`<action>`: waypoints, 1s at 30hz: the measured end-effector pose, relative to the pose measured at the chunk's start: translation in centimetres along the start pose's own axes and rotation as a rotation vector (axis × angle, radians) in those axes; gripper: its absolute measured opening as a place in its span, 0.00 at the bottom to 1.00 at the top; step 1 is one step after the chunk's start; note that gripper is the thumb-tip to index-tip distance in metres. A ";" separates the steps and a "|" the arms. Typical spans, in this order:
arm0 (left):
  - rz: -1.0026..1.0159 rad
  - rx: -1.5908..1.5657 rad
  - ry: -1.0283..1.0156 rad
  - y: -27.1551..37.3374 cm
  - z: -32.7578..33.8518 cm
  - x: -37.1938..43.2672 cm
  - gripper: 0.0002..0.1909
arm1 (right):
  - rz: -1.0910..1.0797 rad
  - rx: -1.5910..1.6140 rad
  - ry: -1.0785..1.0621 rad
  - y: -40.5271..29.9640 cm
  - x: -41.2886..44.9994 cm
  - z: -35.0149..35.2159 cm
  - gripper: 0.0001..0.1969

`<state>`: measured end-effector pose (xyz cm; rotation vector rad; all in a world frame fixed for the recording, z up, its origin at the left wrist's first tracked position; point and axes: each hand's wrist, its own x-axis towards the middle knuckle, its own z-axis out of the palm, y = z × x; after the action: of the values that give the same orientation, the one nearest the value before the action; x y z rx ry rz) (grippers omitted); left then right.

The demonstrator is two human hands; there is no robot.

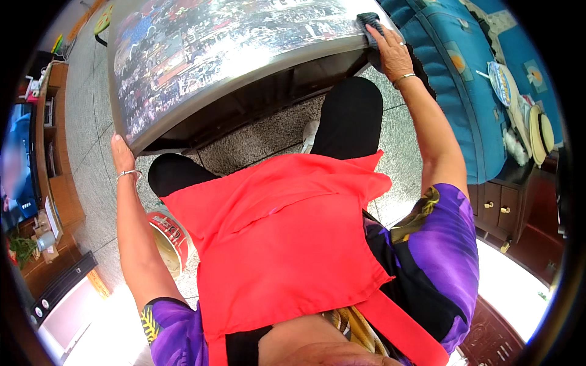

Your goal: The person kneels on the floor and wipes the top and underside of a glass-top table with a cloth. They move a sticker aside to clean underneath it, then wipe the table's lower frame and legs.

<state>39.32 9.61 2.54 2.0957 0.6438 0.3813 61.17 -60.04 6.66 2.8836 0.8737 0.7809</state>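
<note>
Before me is a low table (pixel 192 55) whose printed top shines under a glossy, see-through cover. My right hand (pixel 393 51) presses a dark grey cloth (pixel 369 23) onto the top close to its right edge. At the near left corner, my left hand (pixel 122 154) rests against the table's edge, its thumb up and its other fingers hidden behind the edge. I see no object in that hand. A red apron (pixel 284 238) covers my front, and my knees are at the table's near side.
Right of the table stands a sofa with a blue cover (pixel 458 91), bearing a straw hat (pixel 540 135) and a hand fan (pixel 499 84). A bucket (pixel 171 242) sits on the floor by my left arm. Along the left are a wooden cabinet (pixel 68 196) and a lit television (pixel 18 164).
</note>
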 end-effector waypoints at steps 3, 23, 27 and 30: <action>-0.040 -0.016 0.012 0.3 0.2 -0.2 0.26 | 0.245 -0.020 0.120 0.9 -1.3 1.3 0.38; 0.006 0.148 0.064 -1.5 -0.6 0.9 0.27 | 0.521 0.134 0.040 1.2 -0.3 3.7 0.32; 0.091 0.226 0.115 -0.9 1.0 0.9 0.25 | 0.729 0.109 0.008 3.2 0.3 4.5 0.34; 0.097 0.183 0.162 -0.3 0.2 -0.1 0.26 | 1.349 0.589 -0.011 -2.0 3.3 2.6 0.32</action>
<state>39.28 9.59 2.15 2.2923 0.6945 0.5698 63.76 -56.28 5.59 3.7048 -1.2621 0.4916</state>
